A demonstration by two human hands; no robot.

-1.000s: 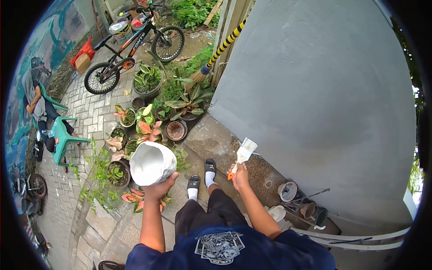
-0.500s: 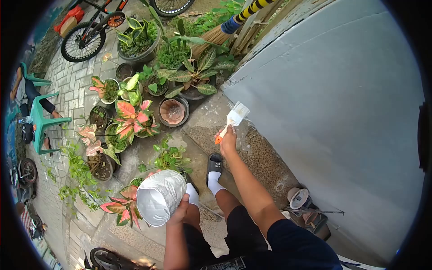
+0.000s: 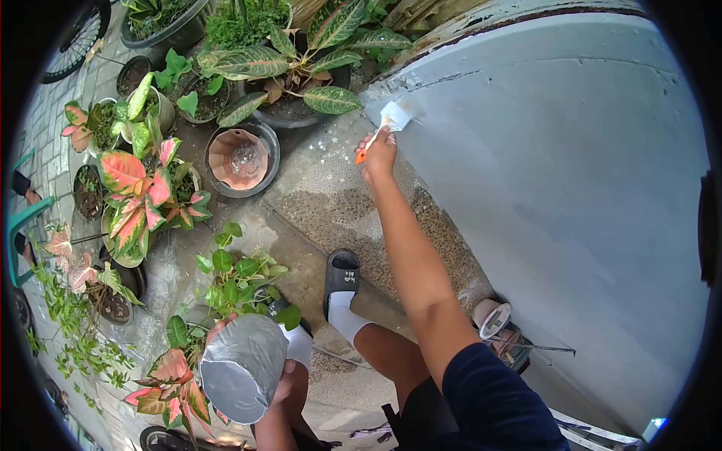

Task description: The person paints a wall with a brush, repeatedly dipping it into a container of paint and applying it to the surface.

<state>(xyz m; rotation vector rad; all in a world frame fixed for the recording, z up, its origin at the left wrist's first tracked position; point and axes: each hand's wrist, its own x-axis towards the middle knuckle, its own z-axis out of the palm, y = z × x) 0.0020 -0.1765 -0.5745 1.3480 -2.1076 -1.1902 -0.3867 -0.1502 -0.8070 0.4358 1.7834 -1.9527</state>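
Observation:
My right hand [image 3: 380,159] is closed round the handle of a paintbrush [image 3: 395,115] with an orange handle end. Its broad, pale bristles meet the lower edge of a grey wall [image 3: 541,173], at the far corner. Lower left, my left hand [image 3: 284,383] grips a round container [image 3: 252,361] with a wrinkled silver-grey covering. Its mouth tilts toward me and looks grey inside; what it holds I cannot make out. Fingers show at its far side and the thumb at its near side.
Several potted plants line the left, including one with pink leaves [image 3: 131,188] and a broad-leaved plant [image 3: 301,60]. A black pot with a terracotta liner [image 3: 239,159] stands beside the concrete. My sandalled foot [image 3: 342,282] is between the hands. A small bucket [image 3: 492,319] sits by the wall.
The view has moved closer to the wall corner and plants. The brush has come up against the wall's lower edge. My left hand has lowered slightly with the container.

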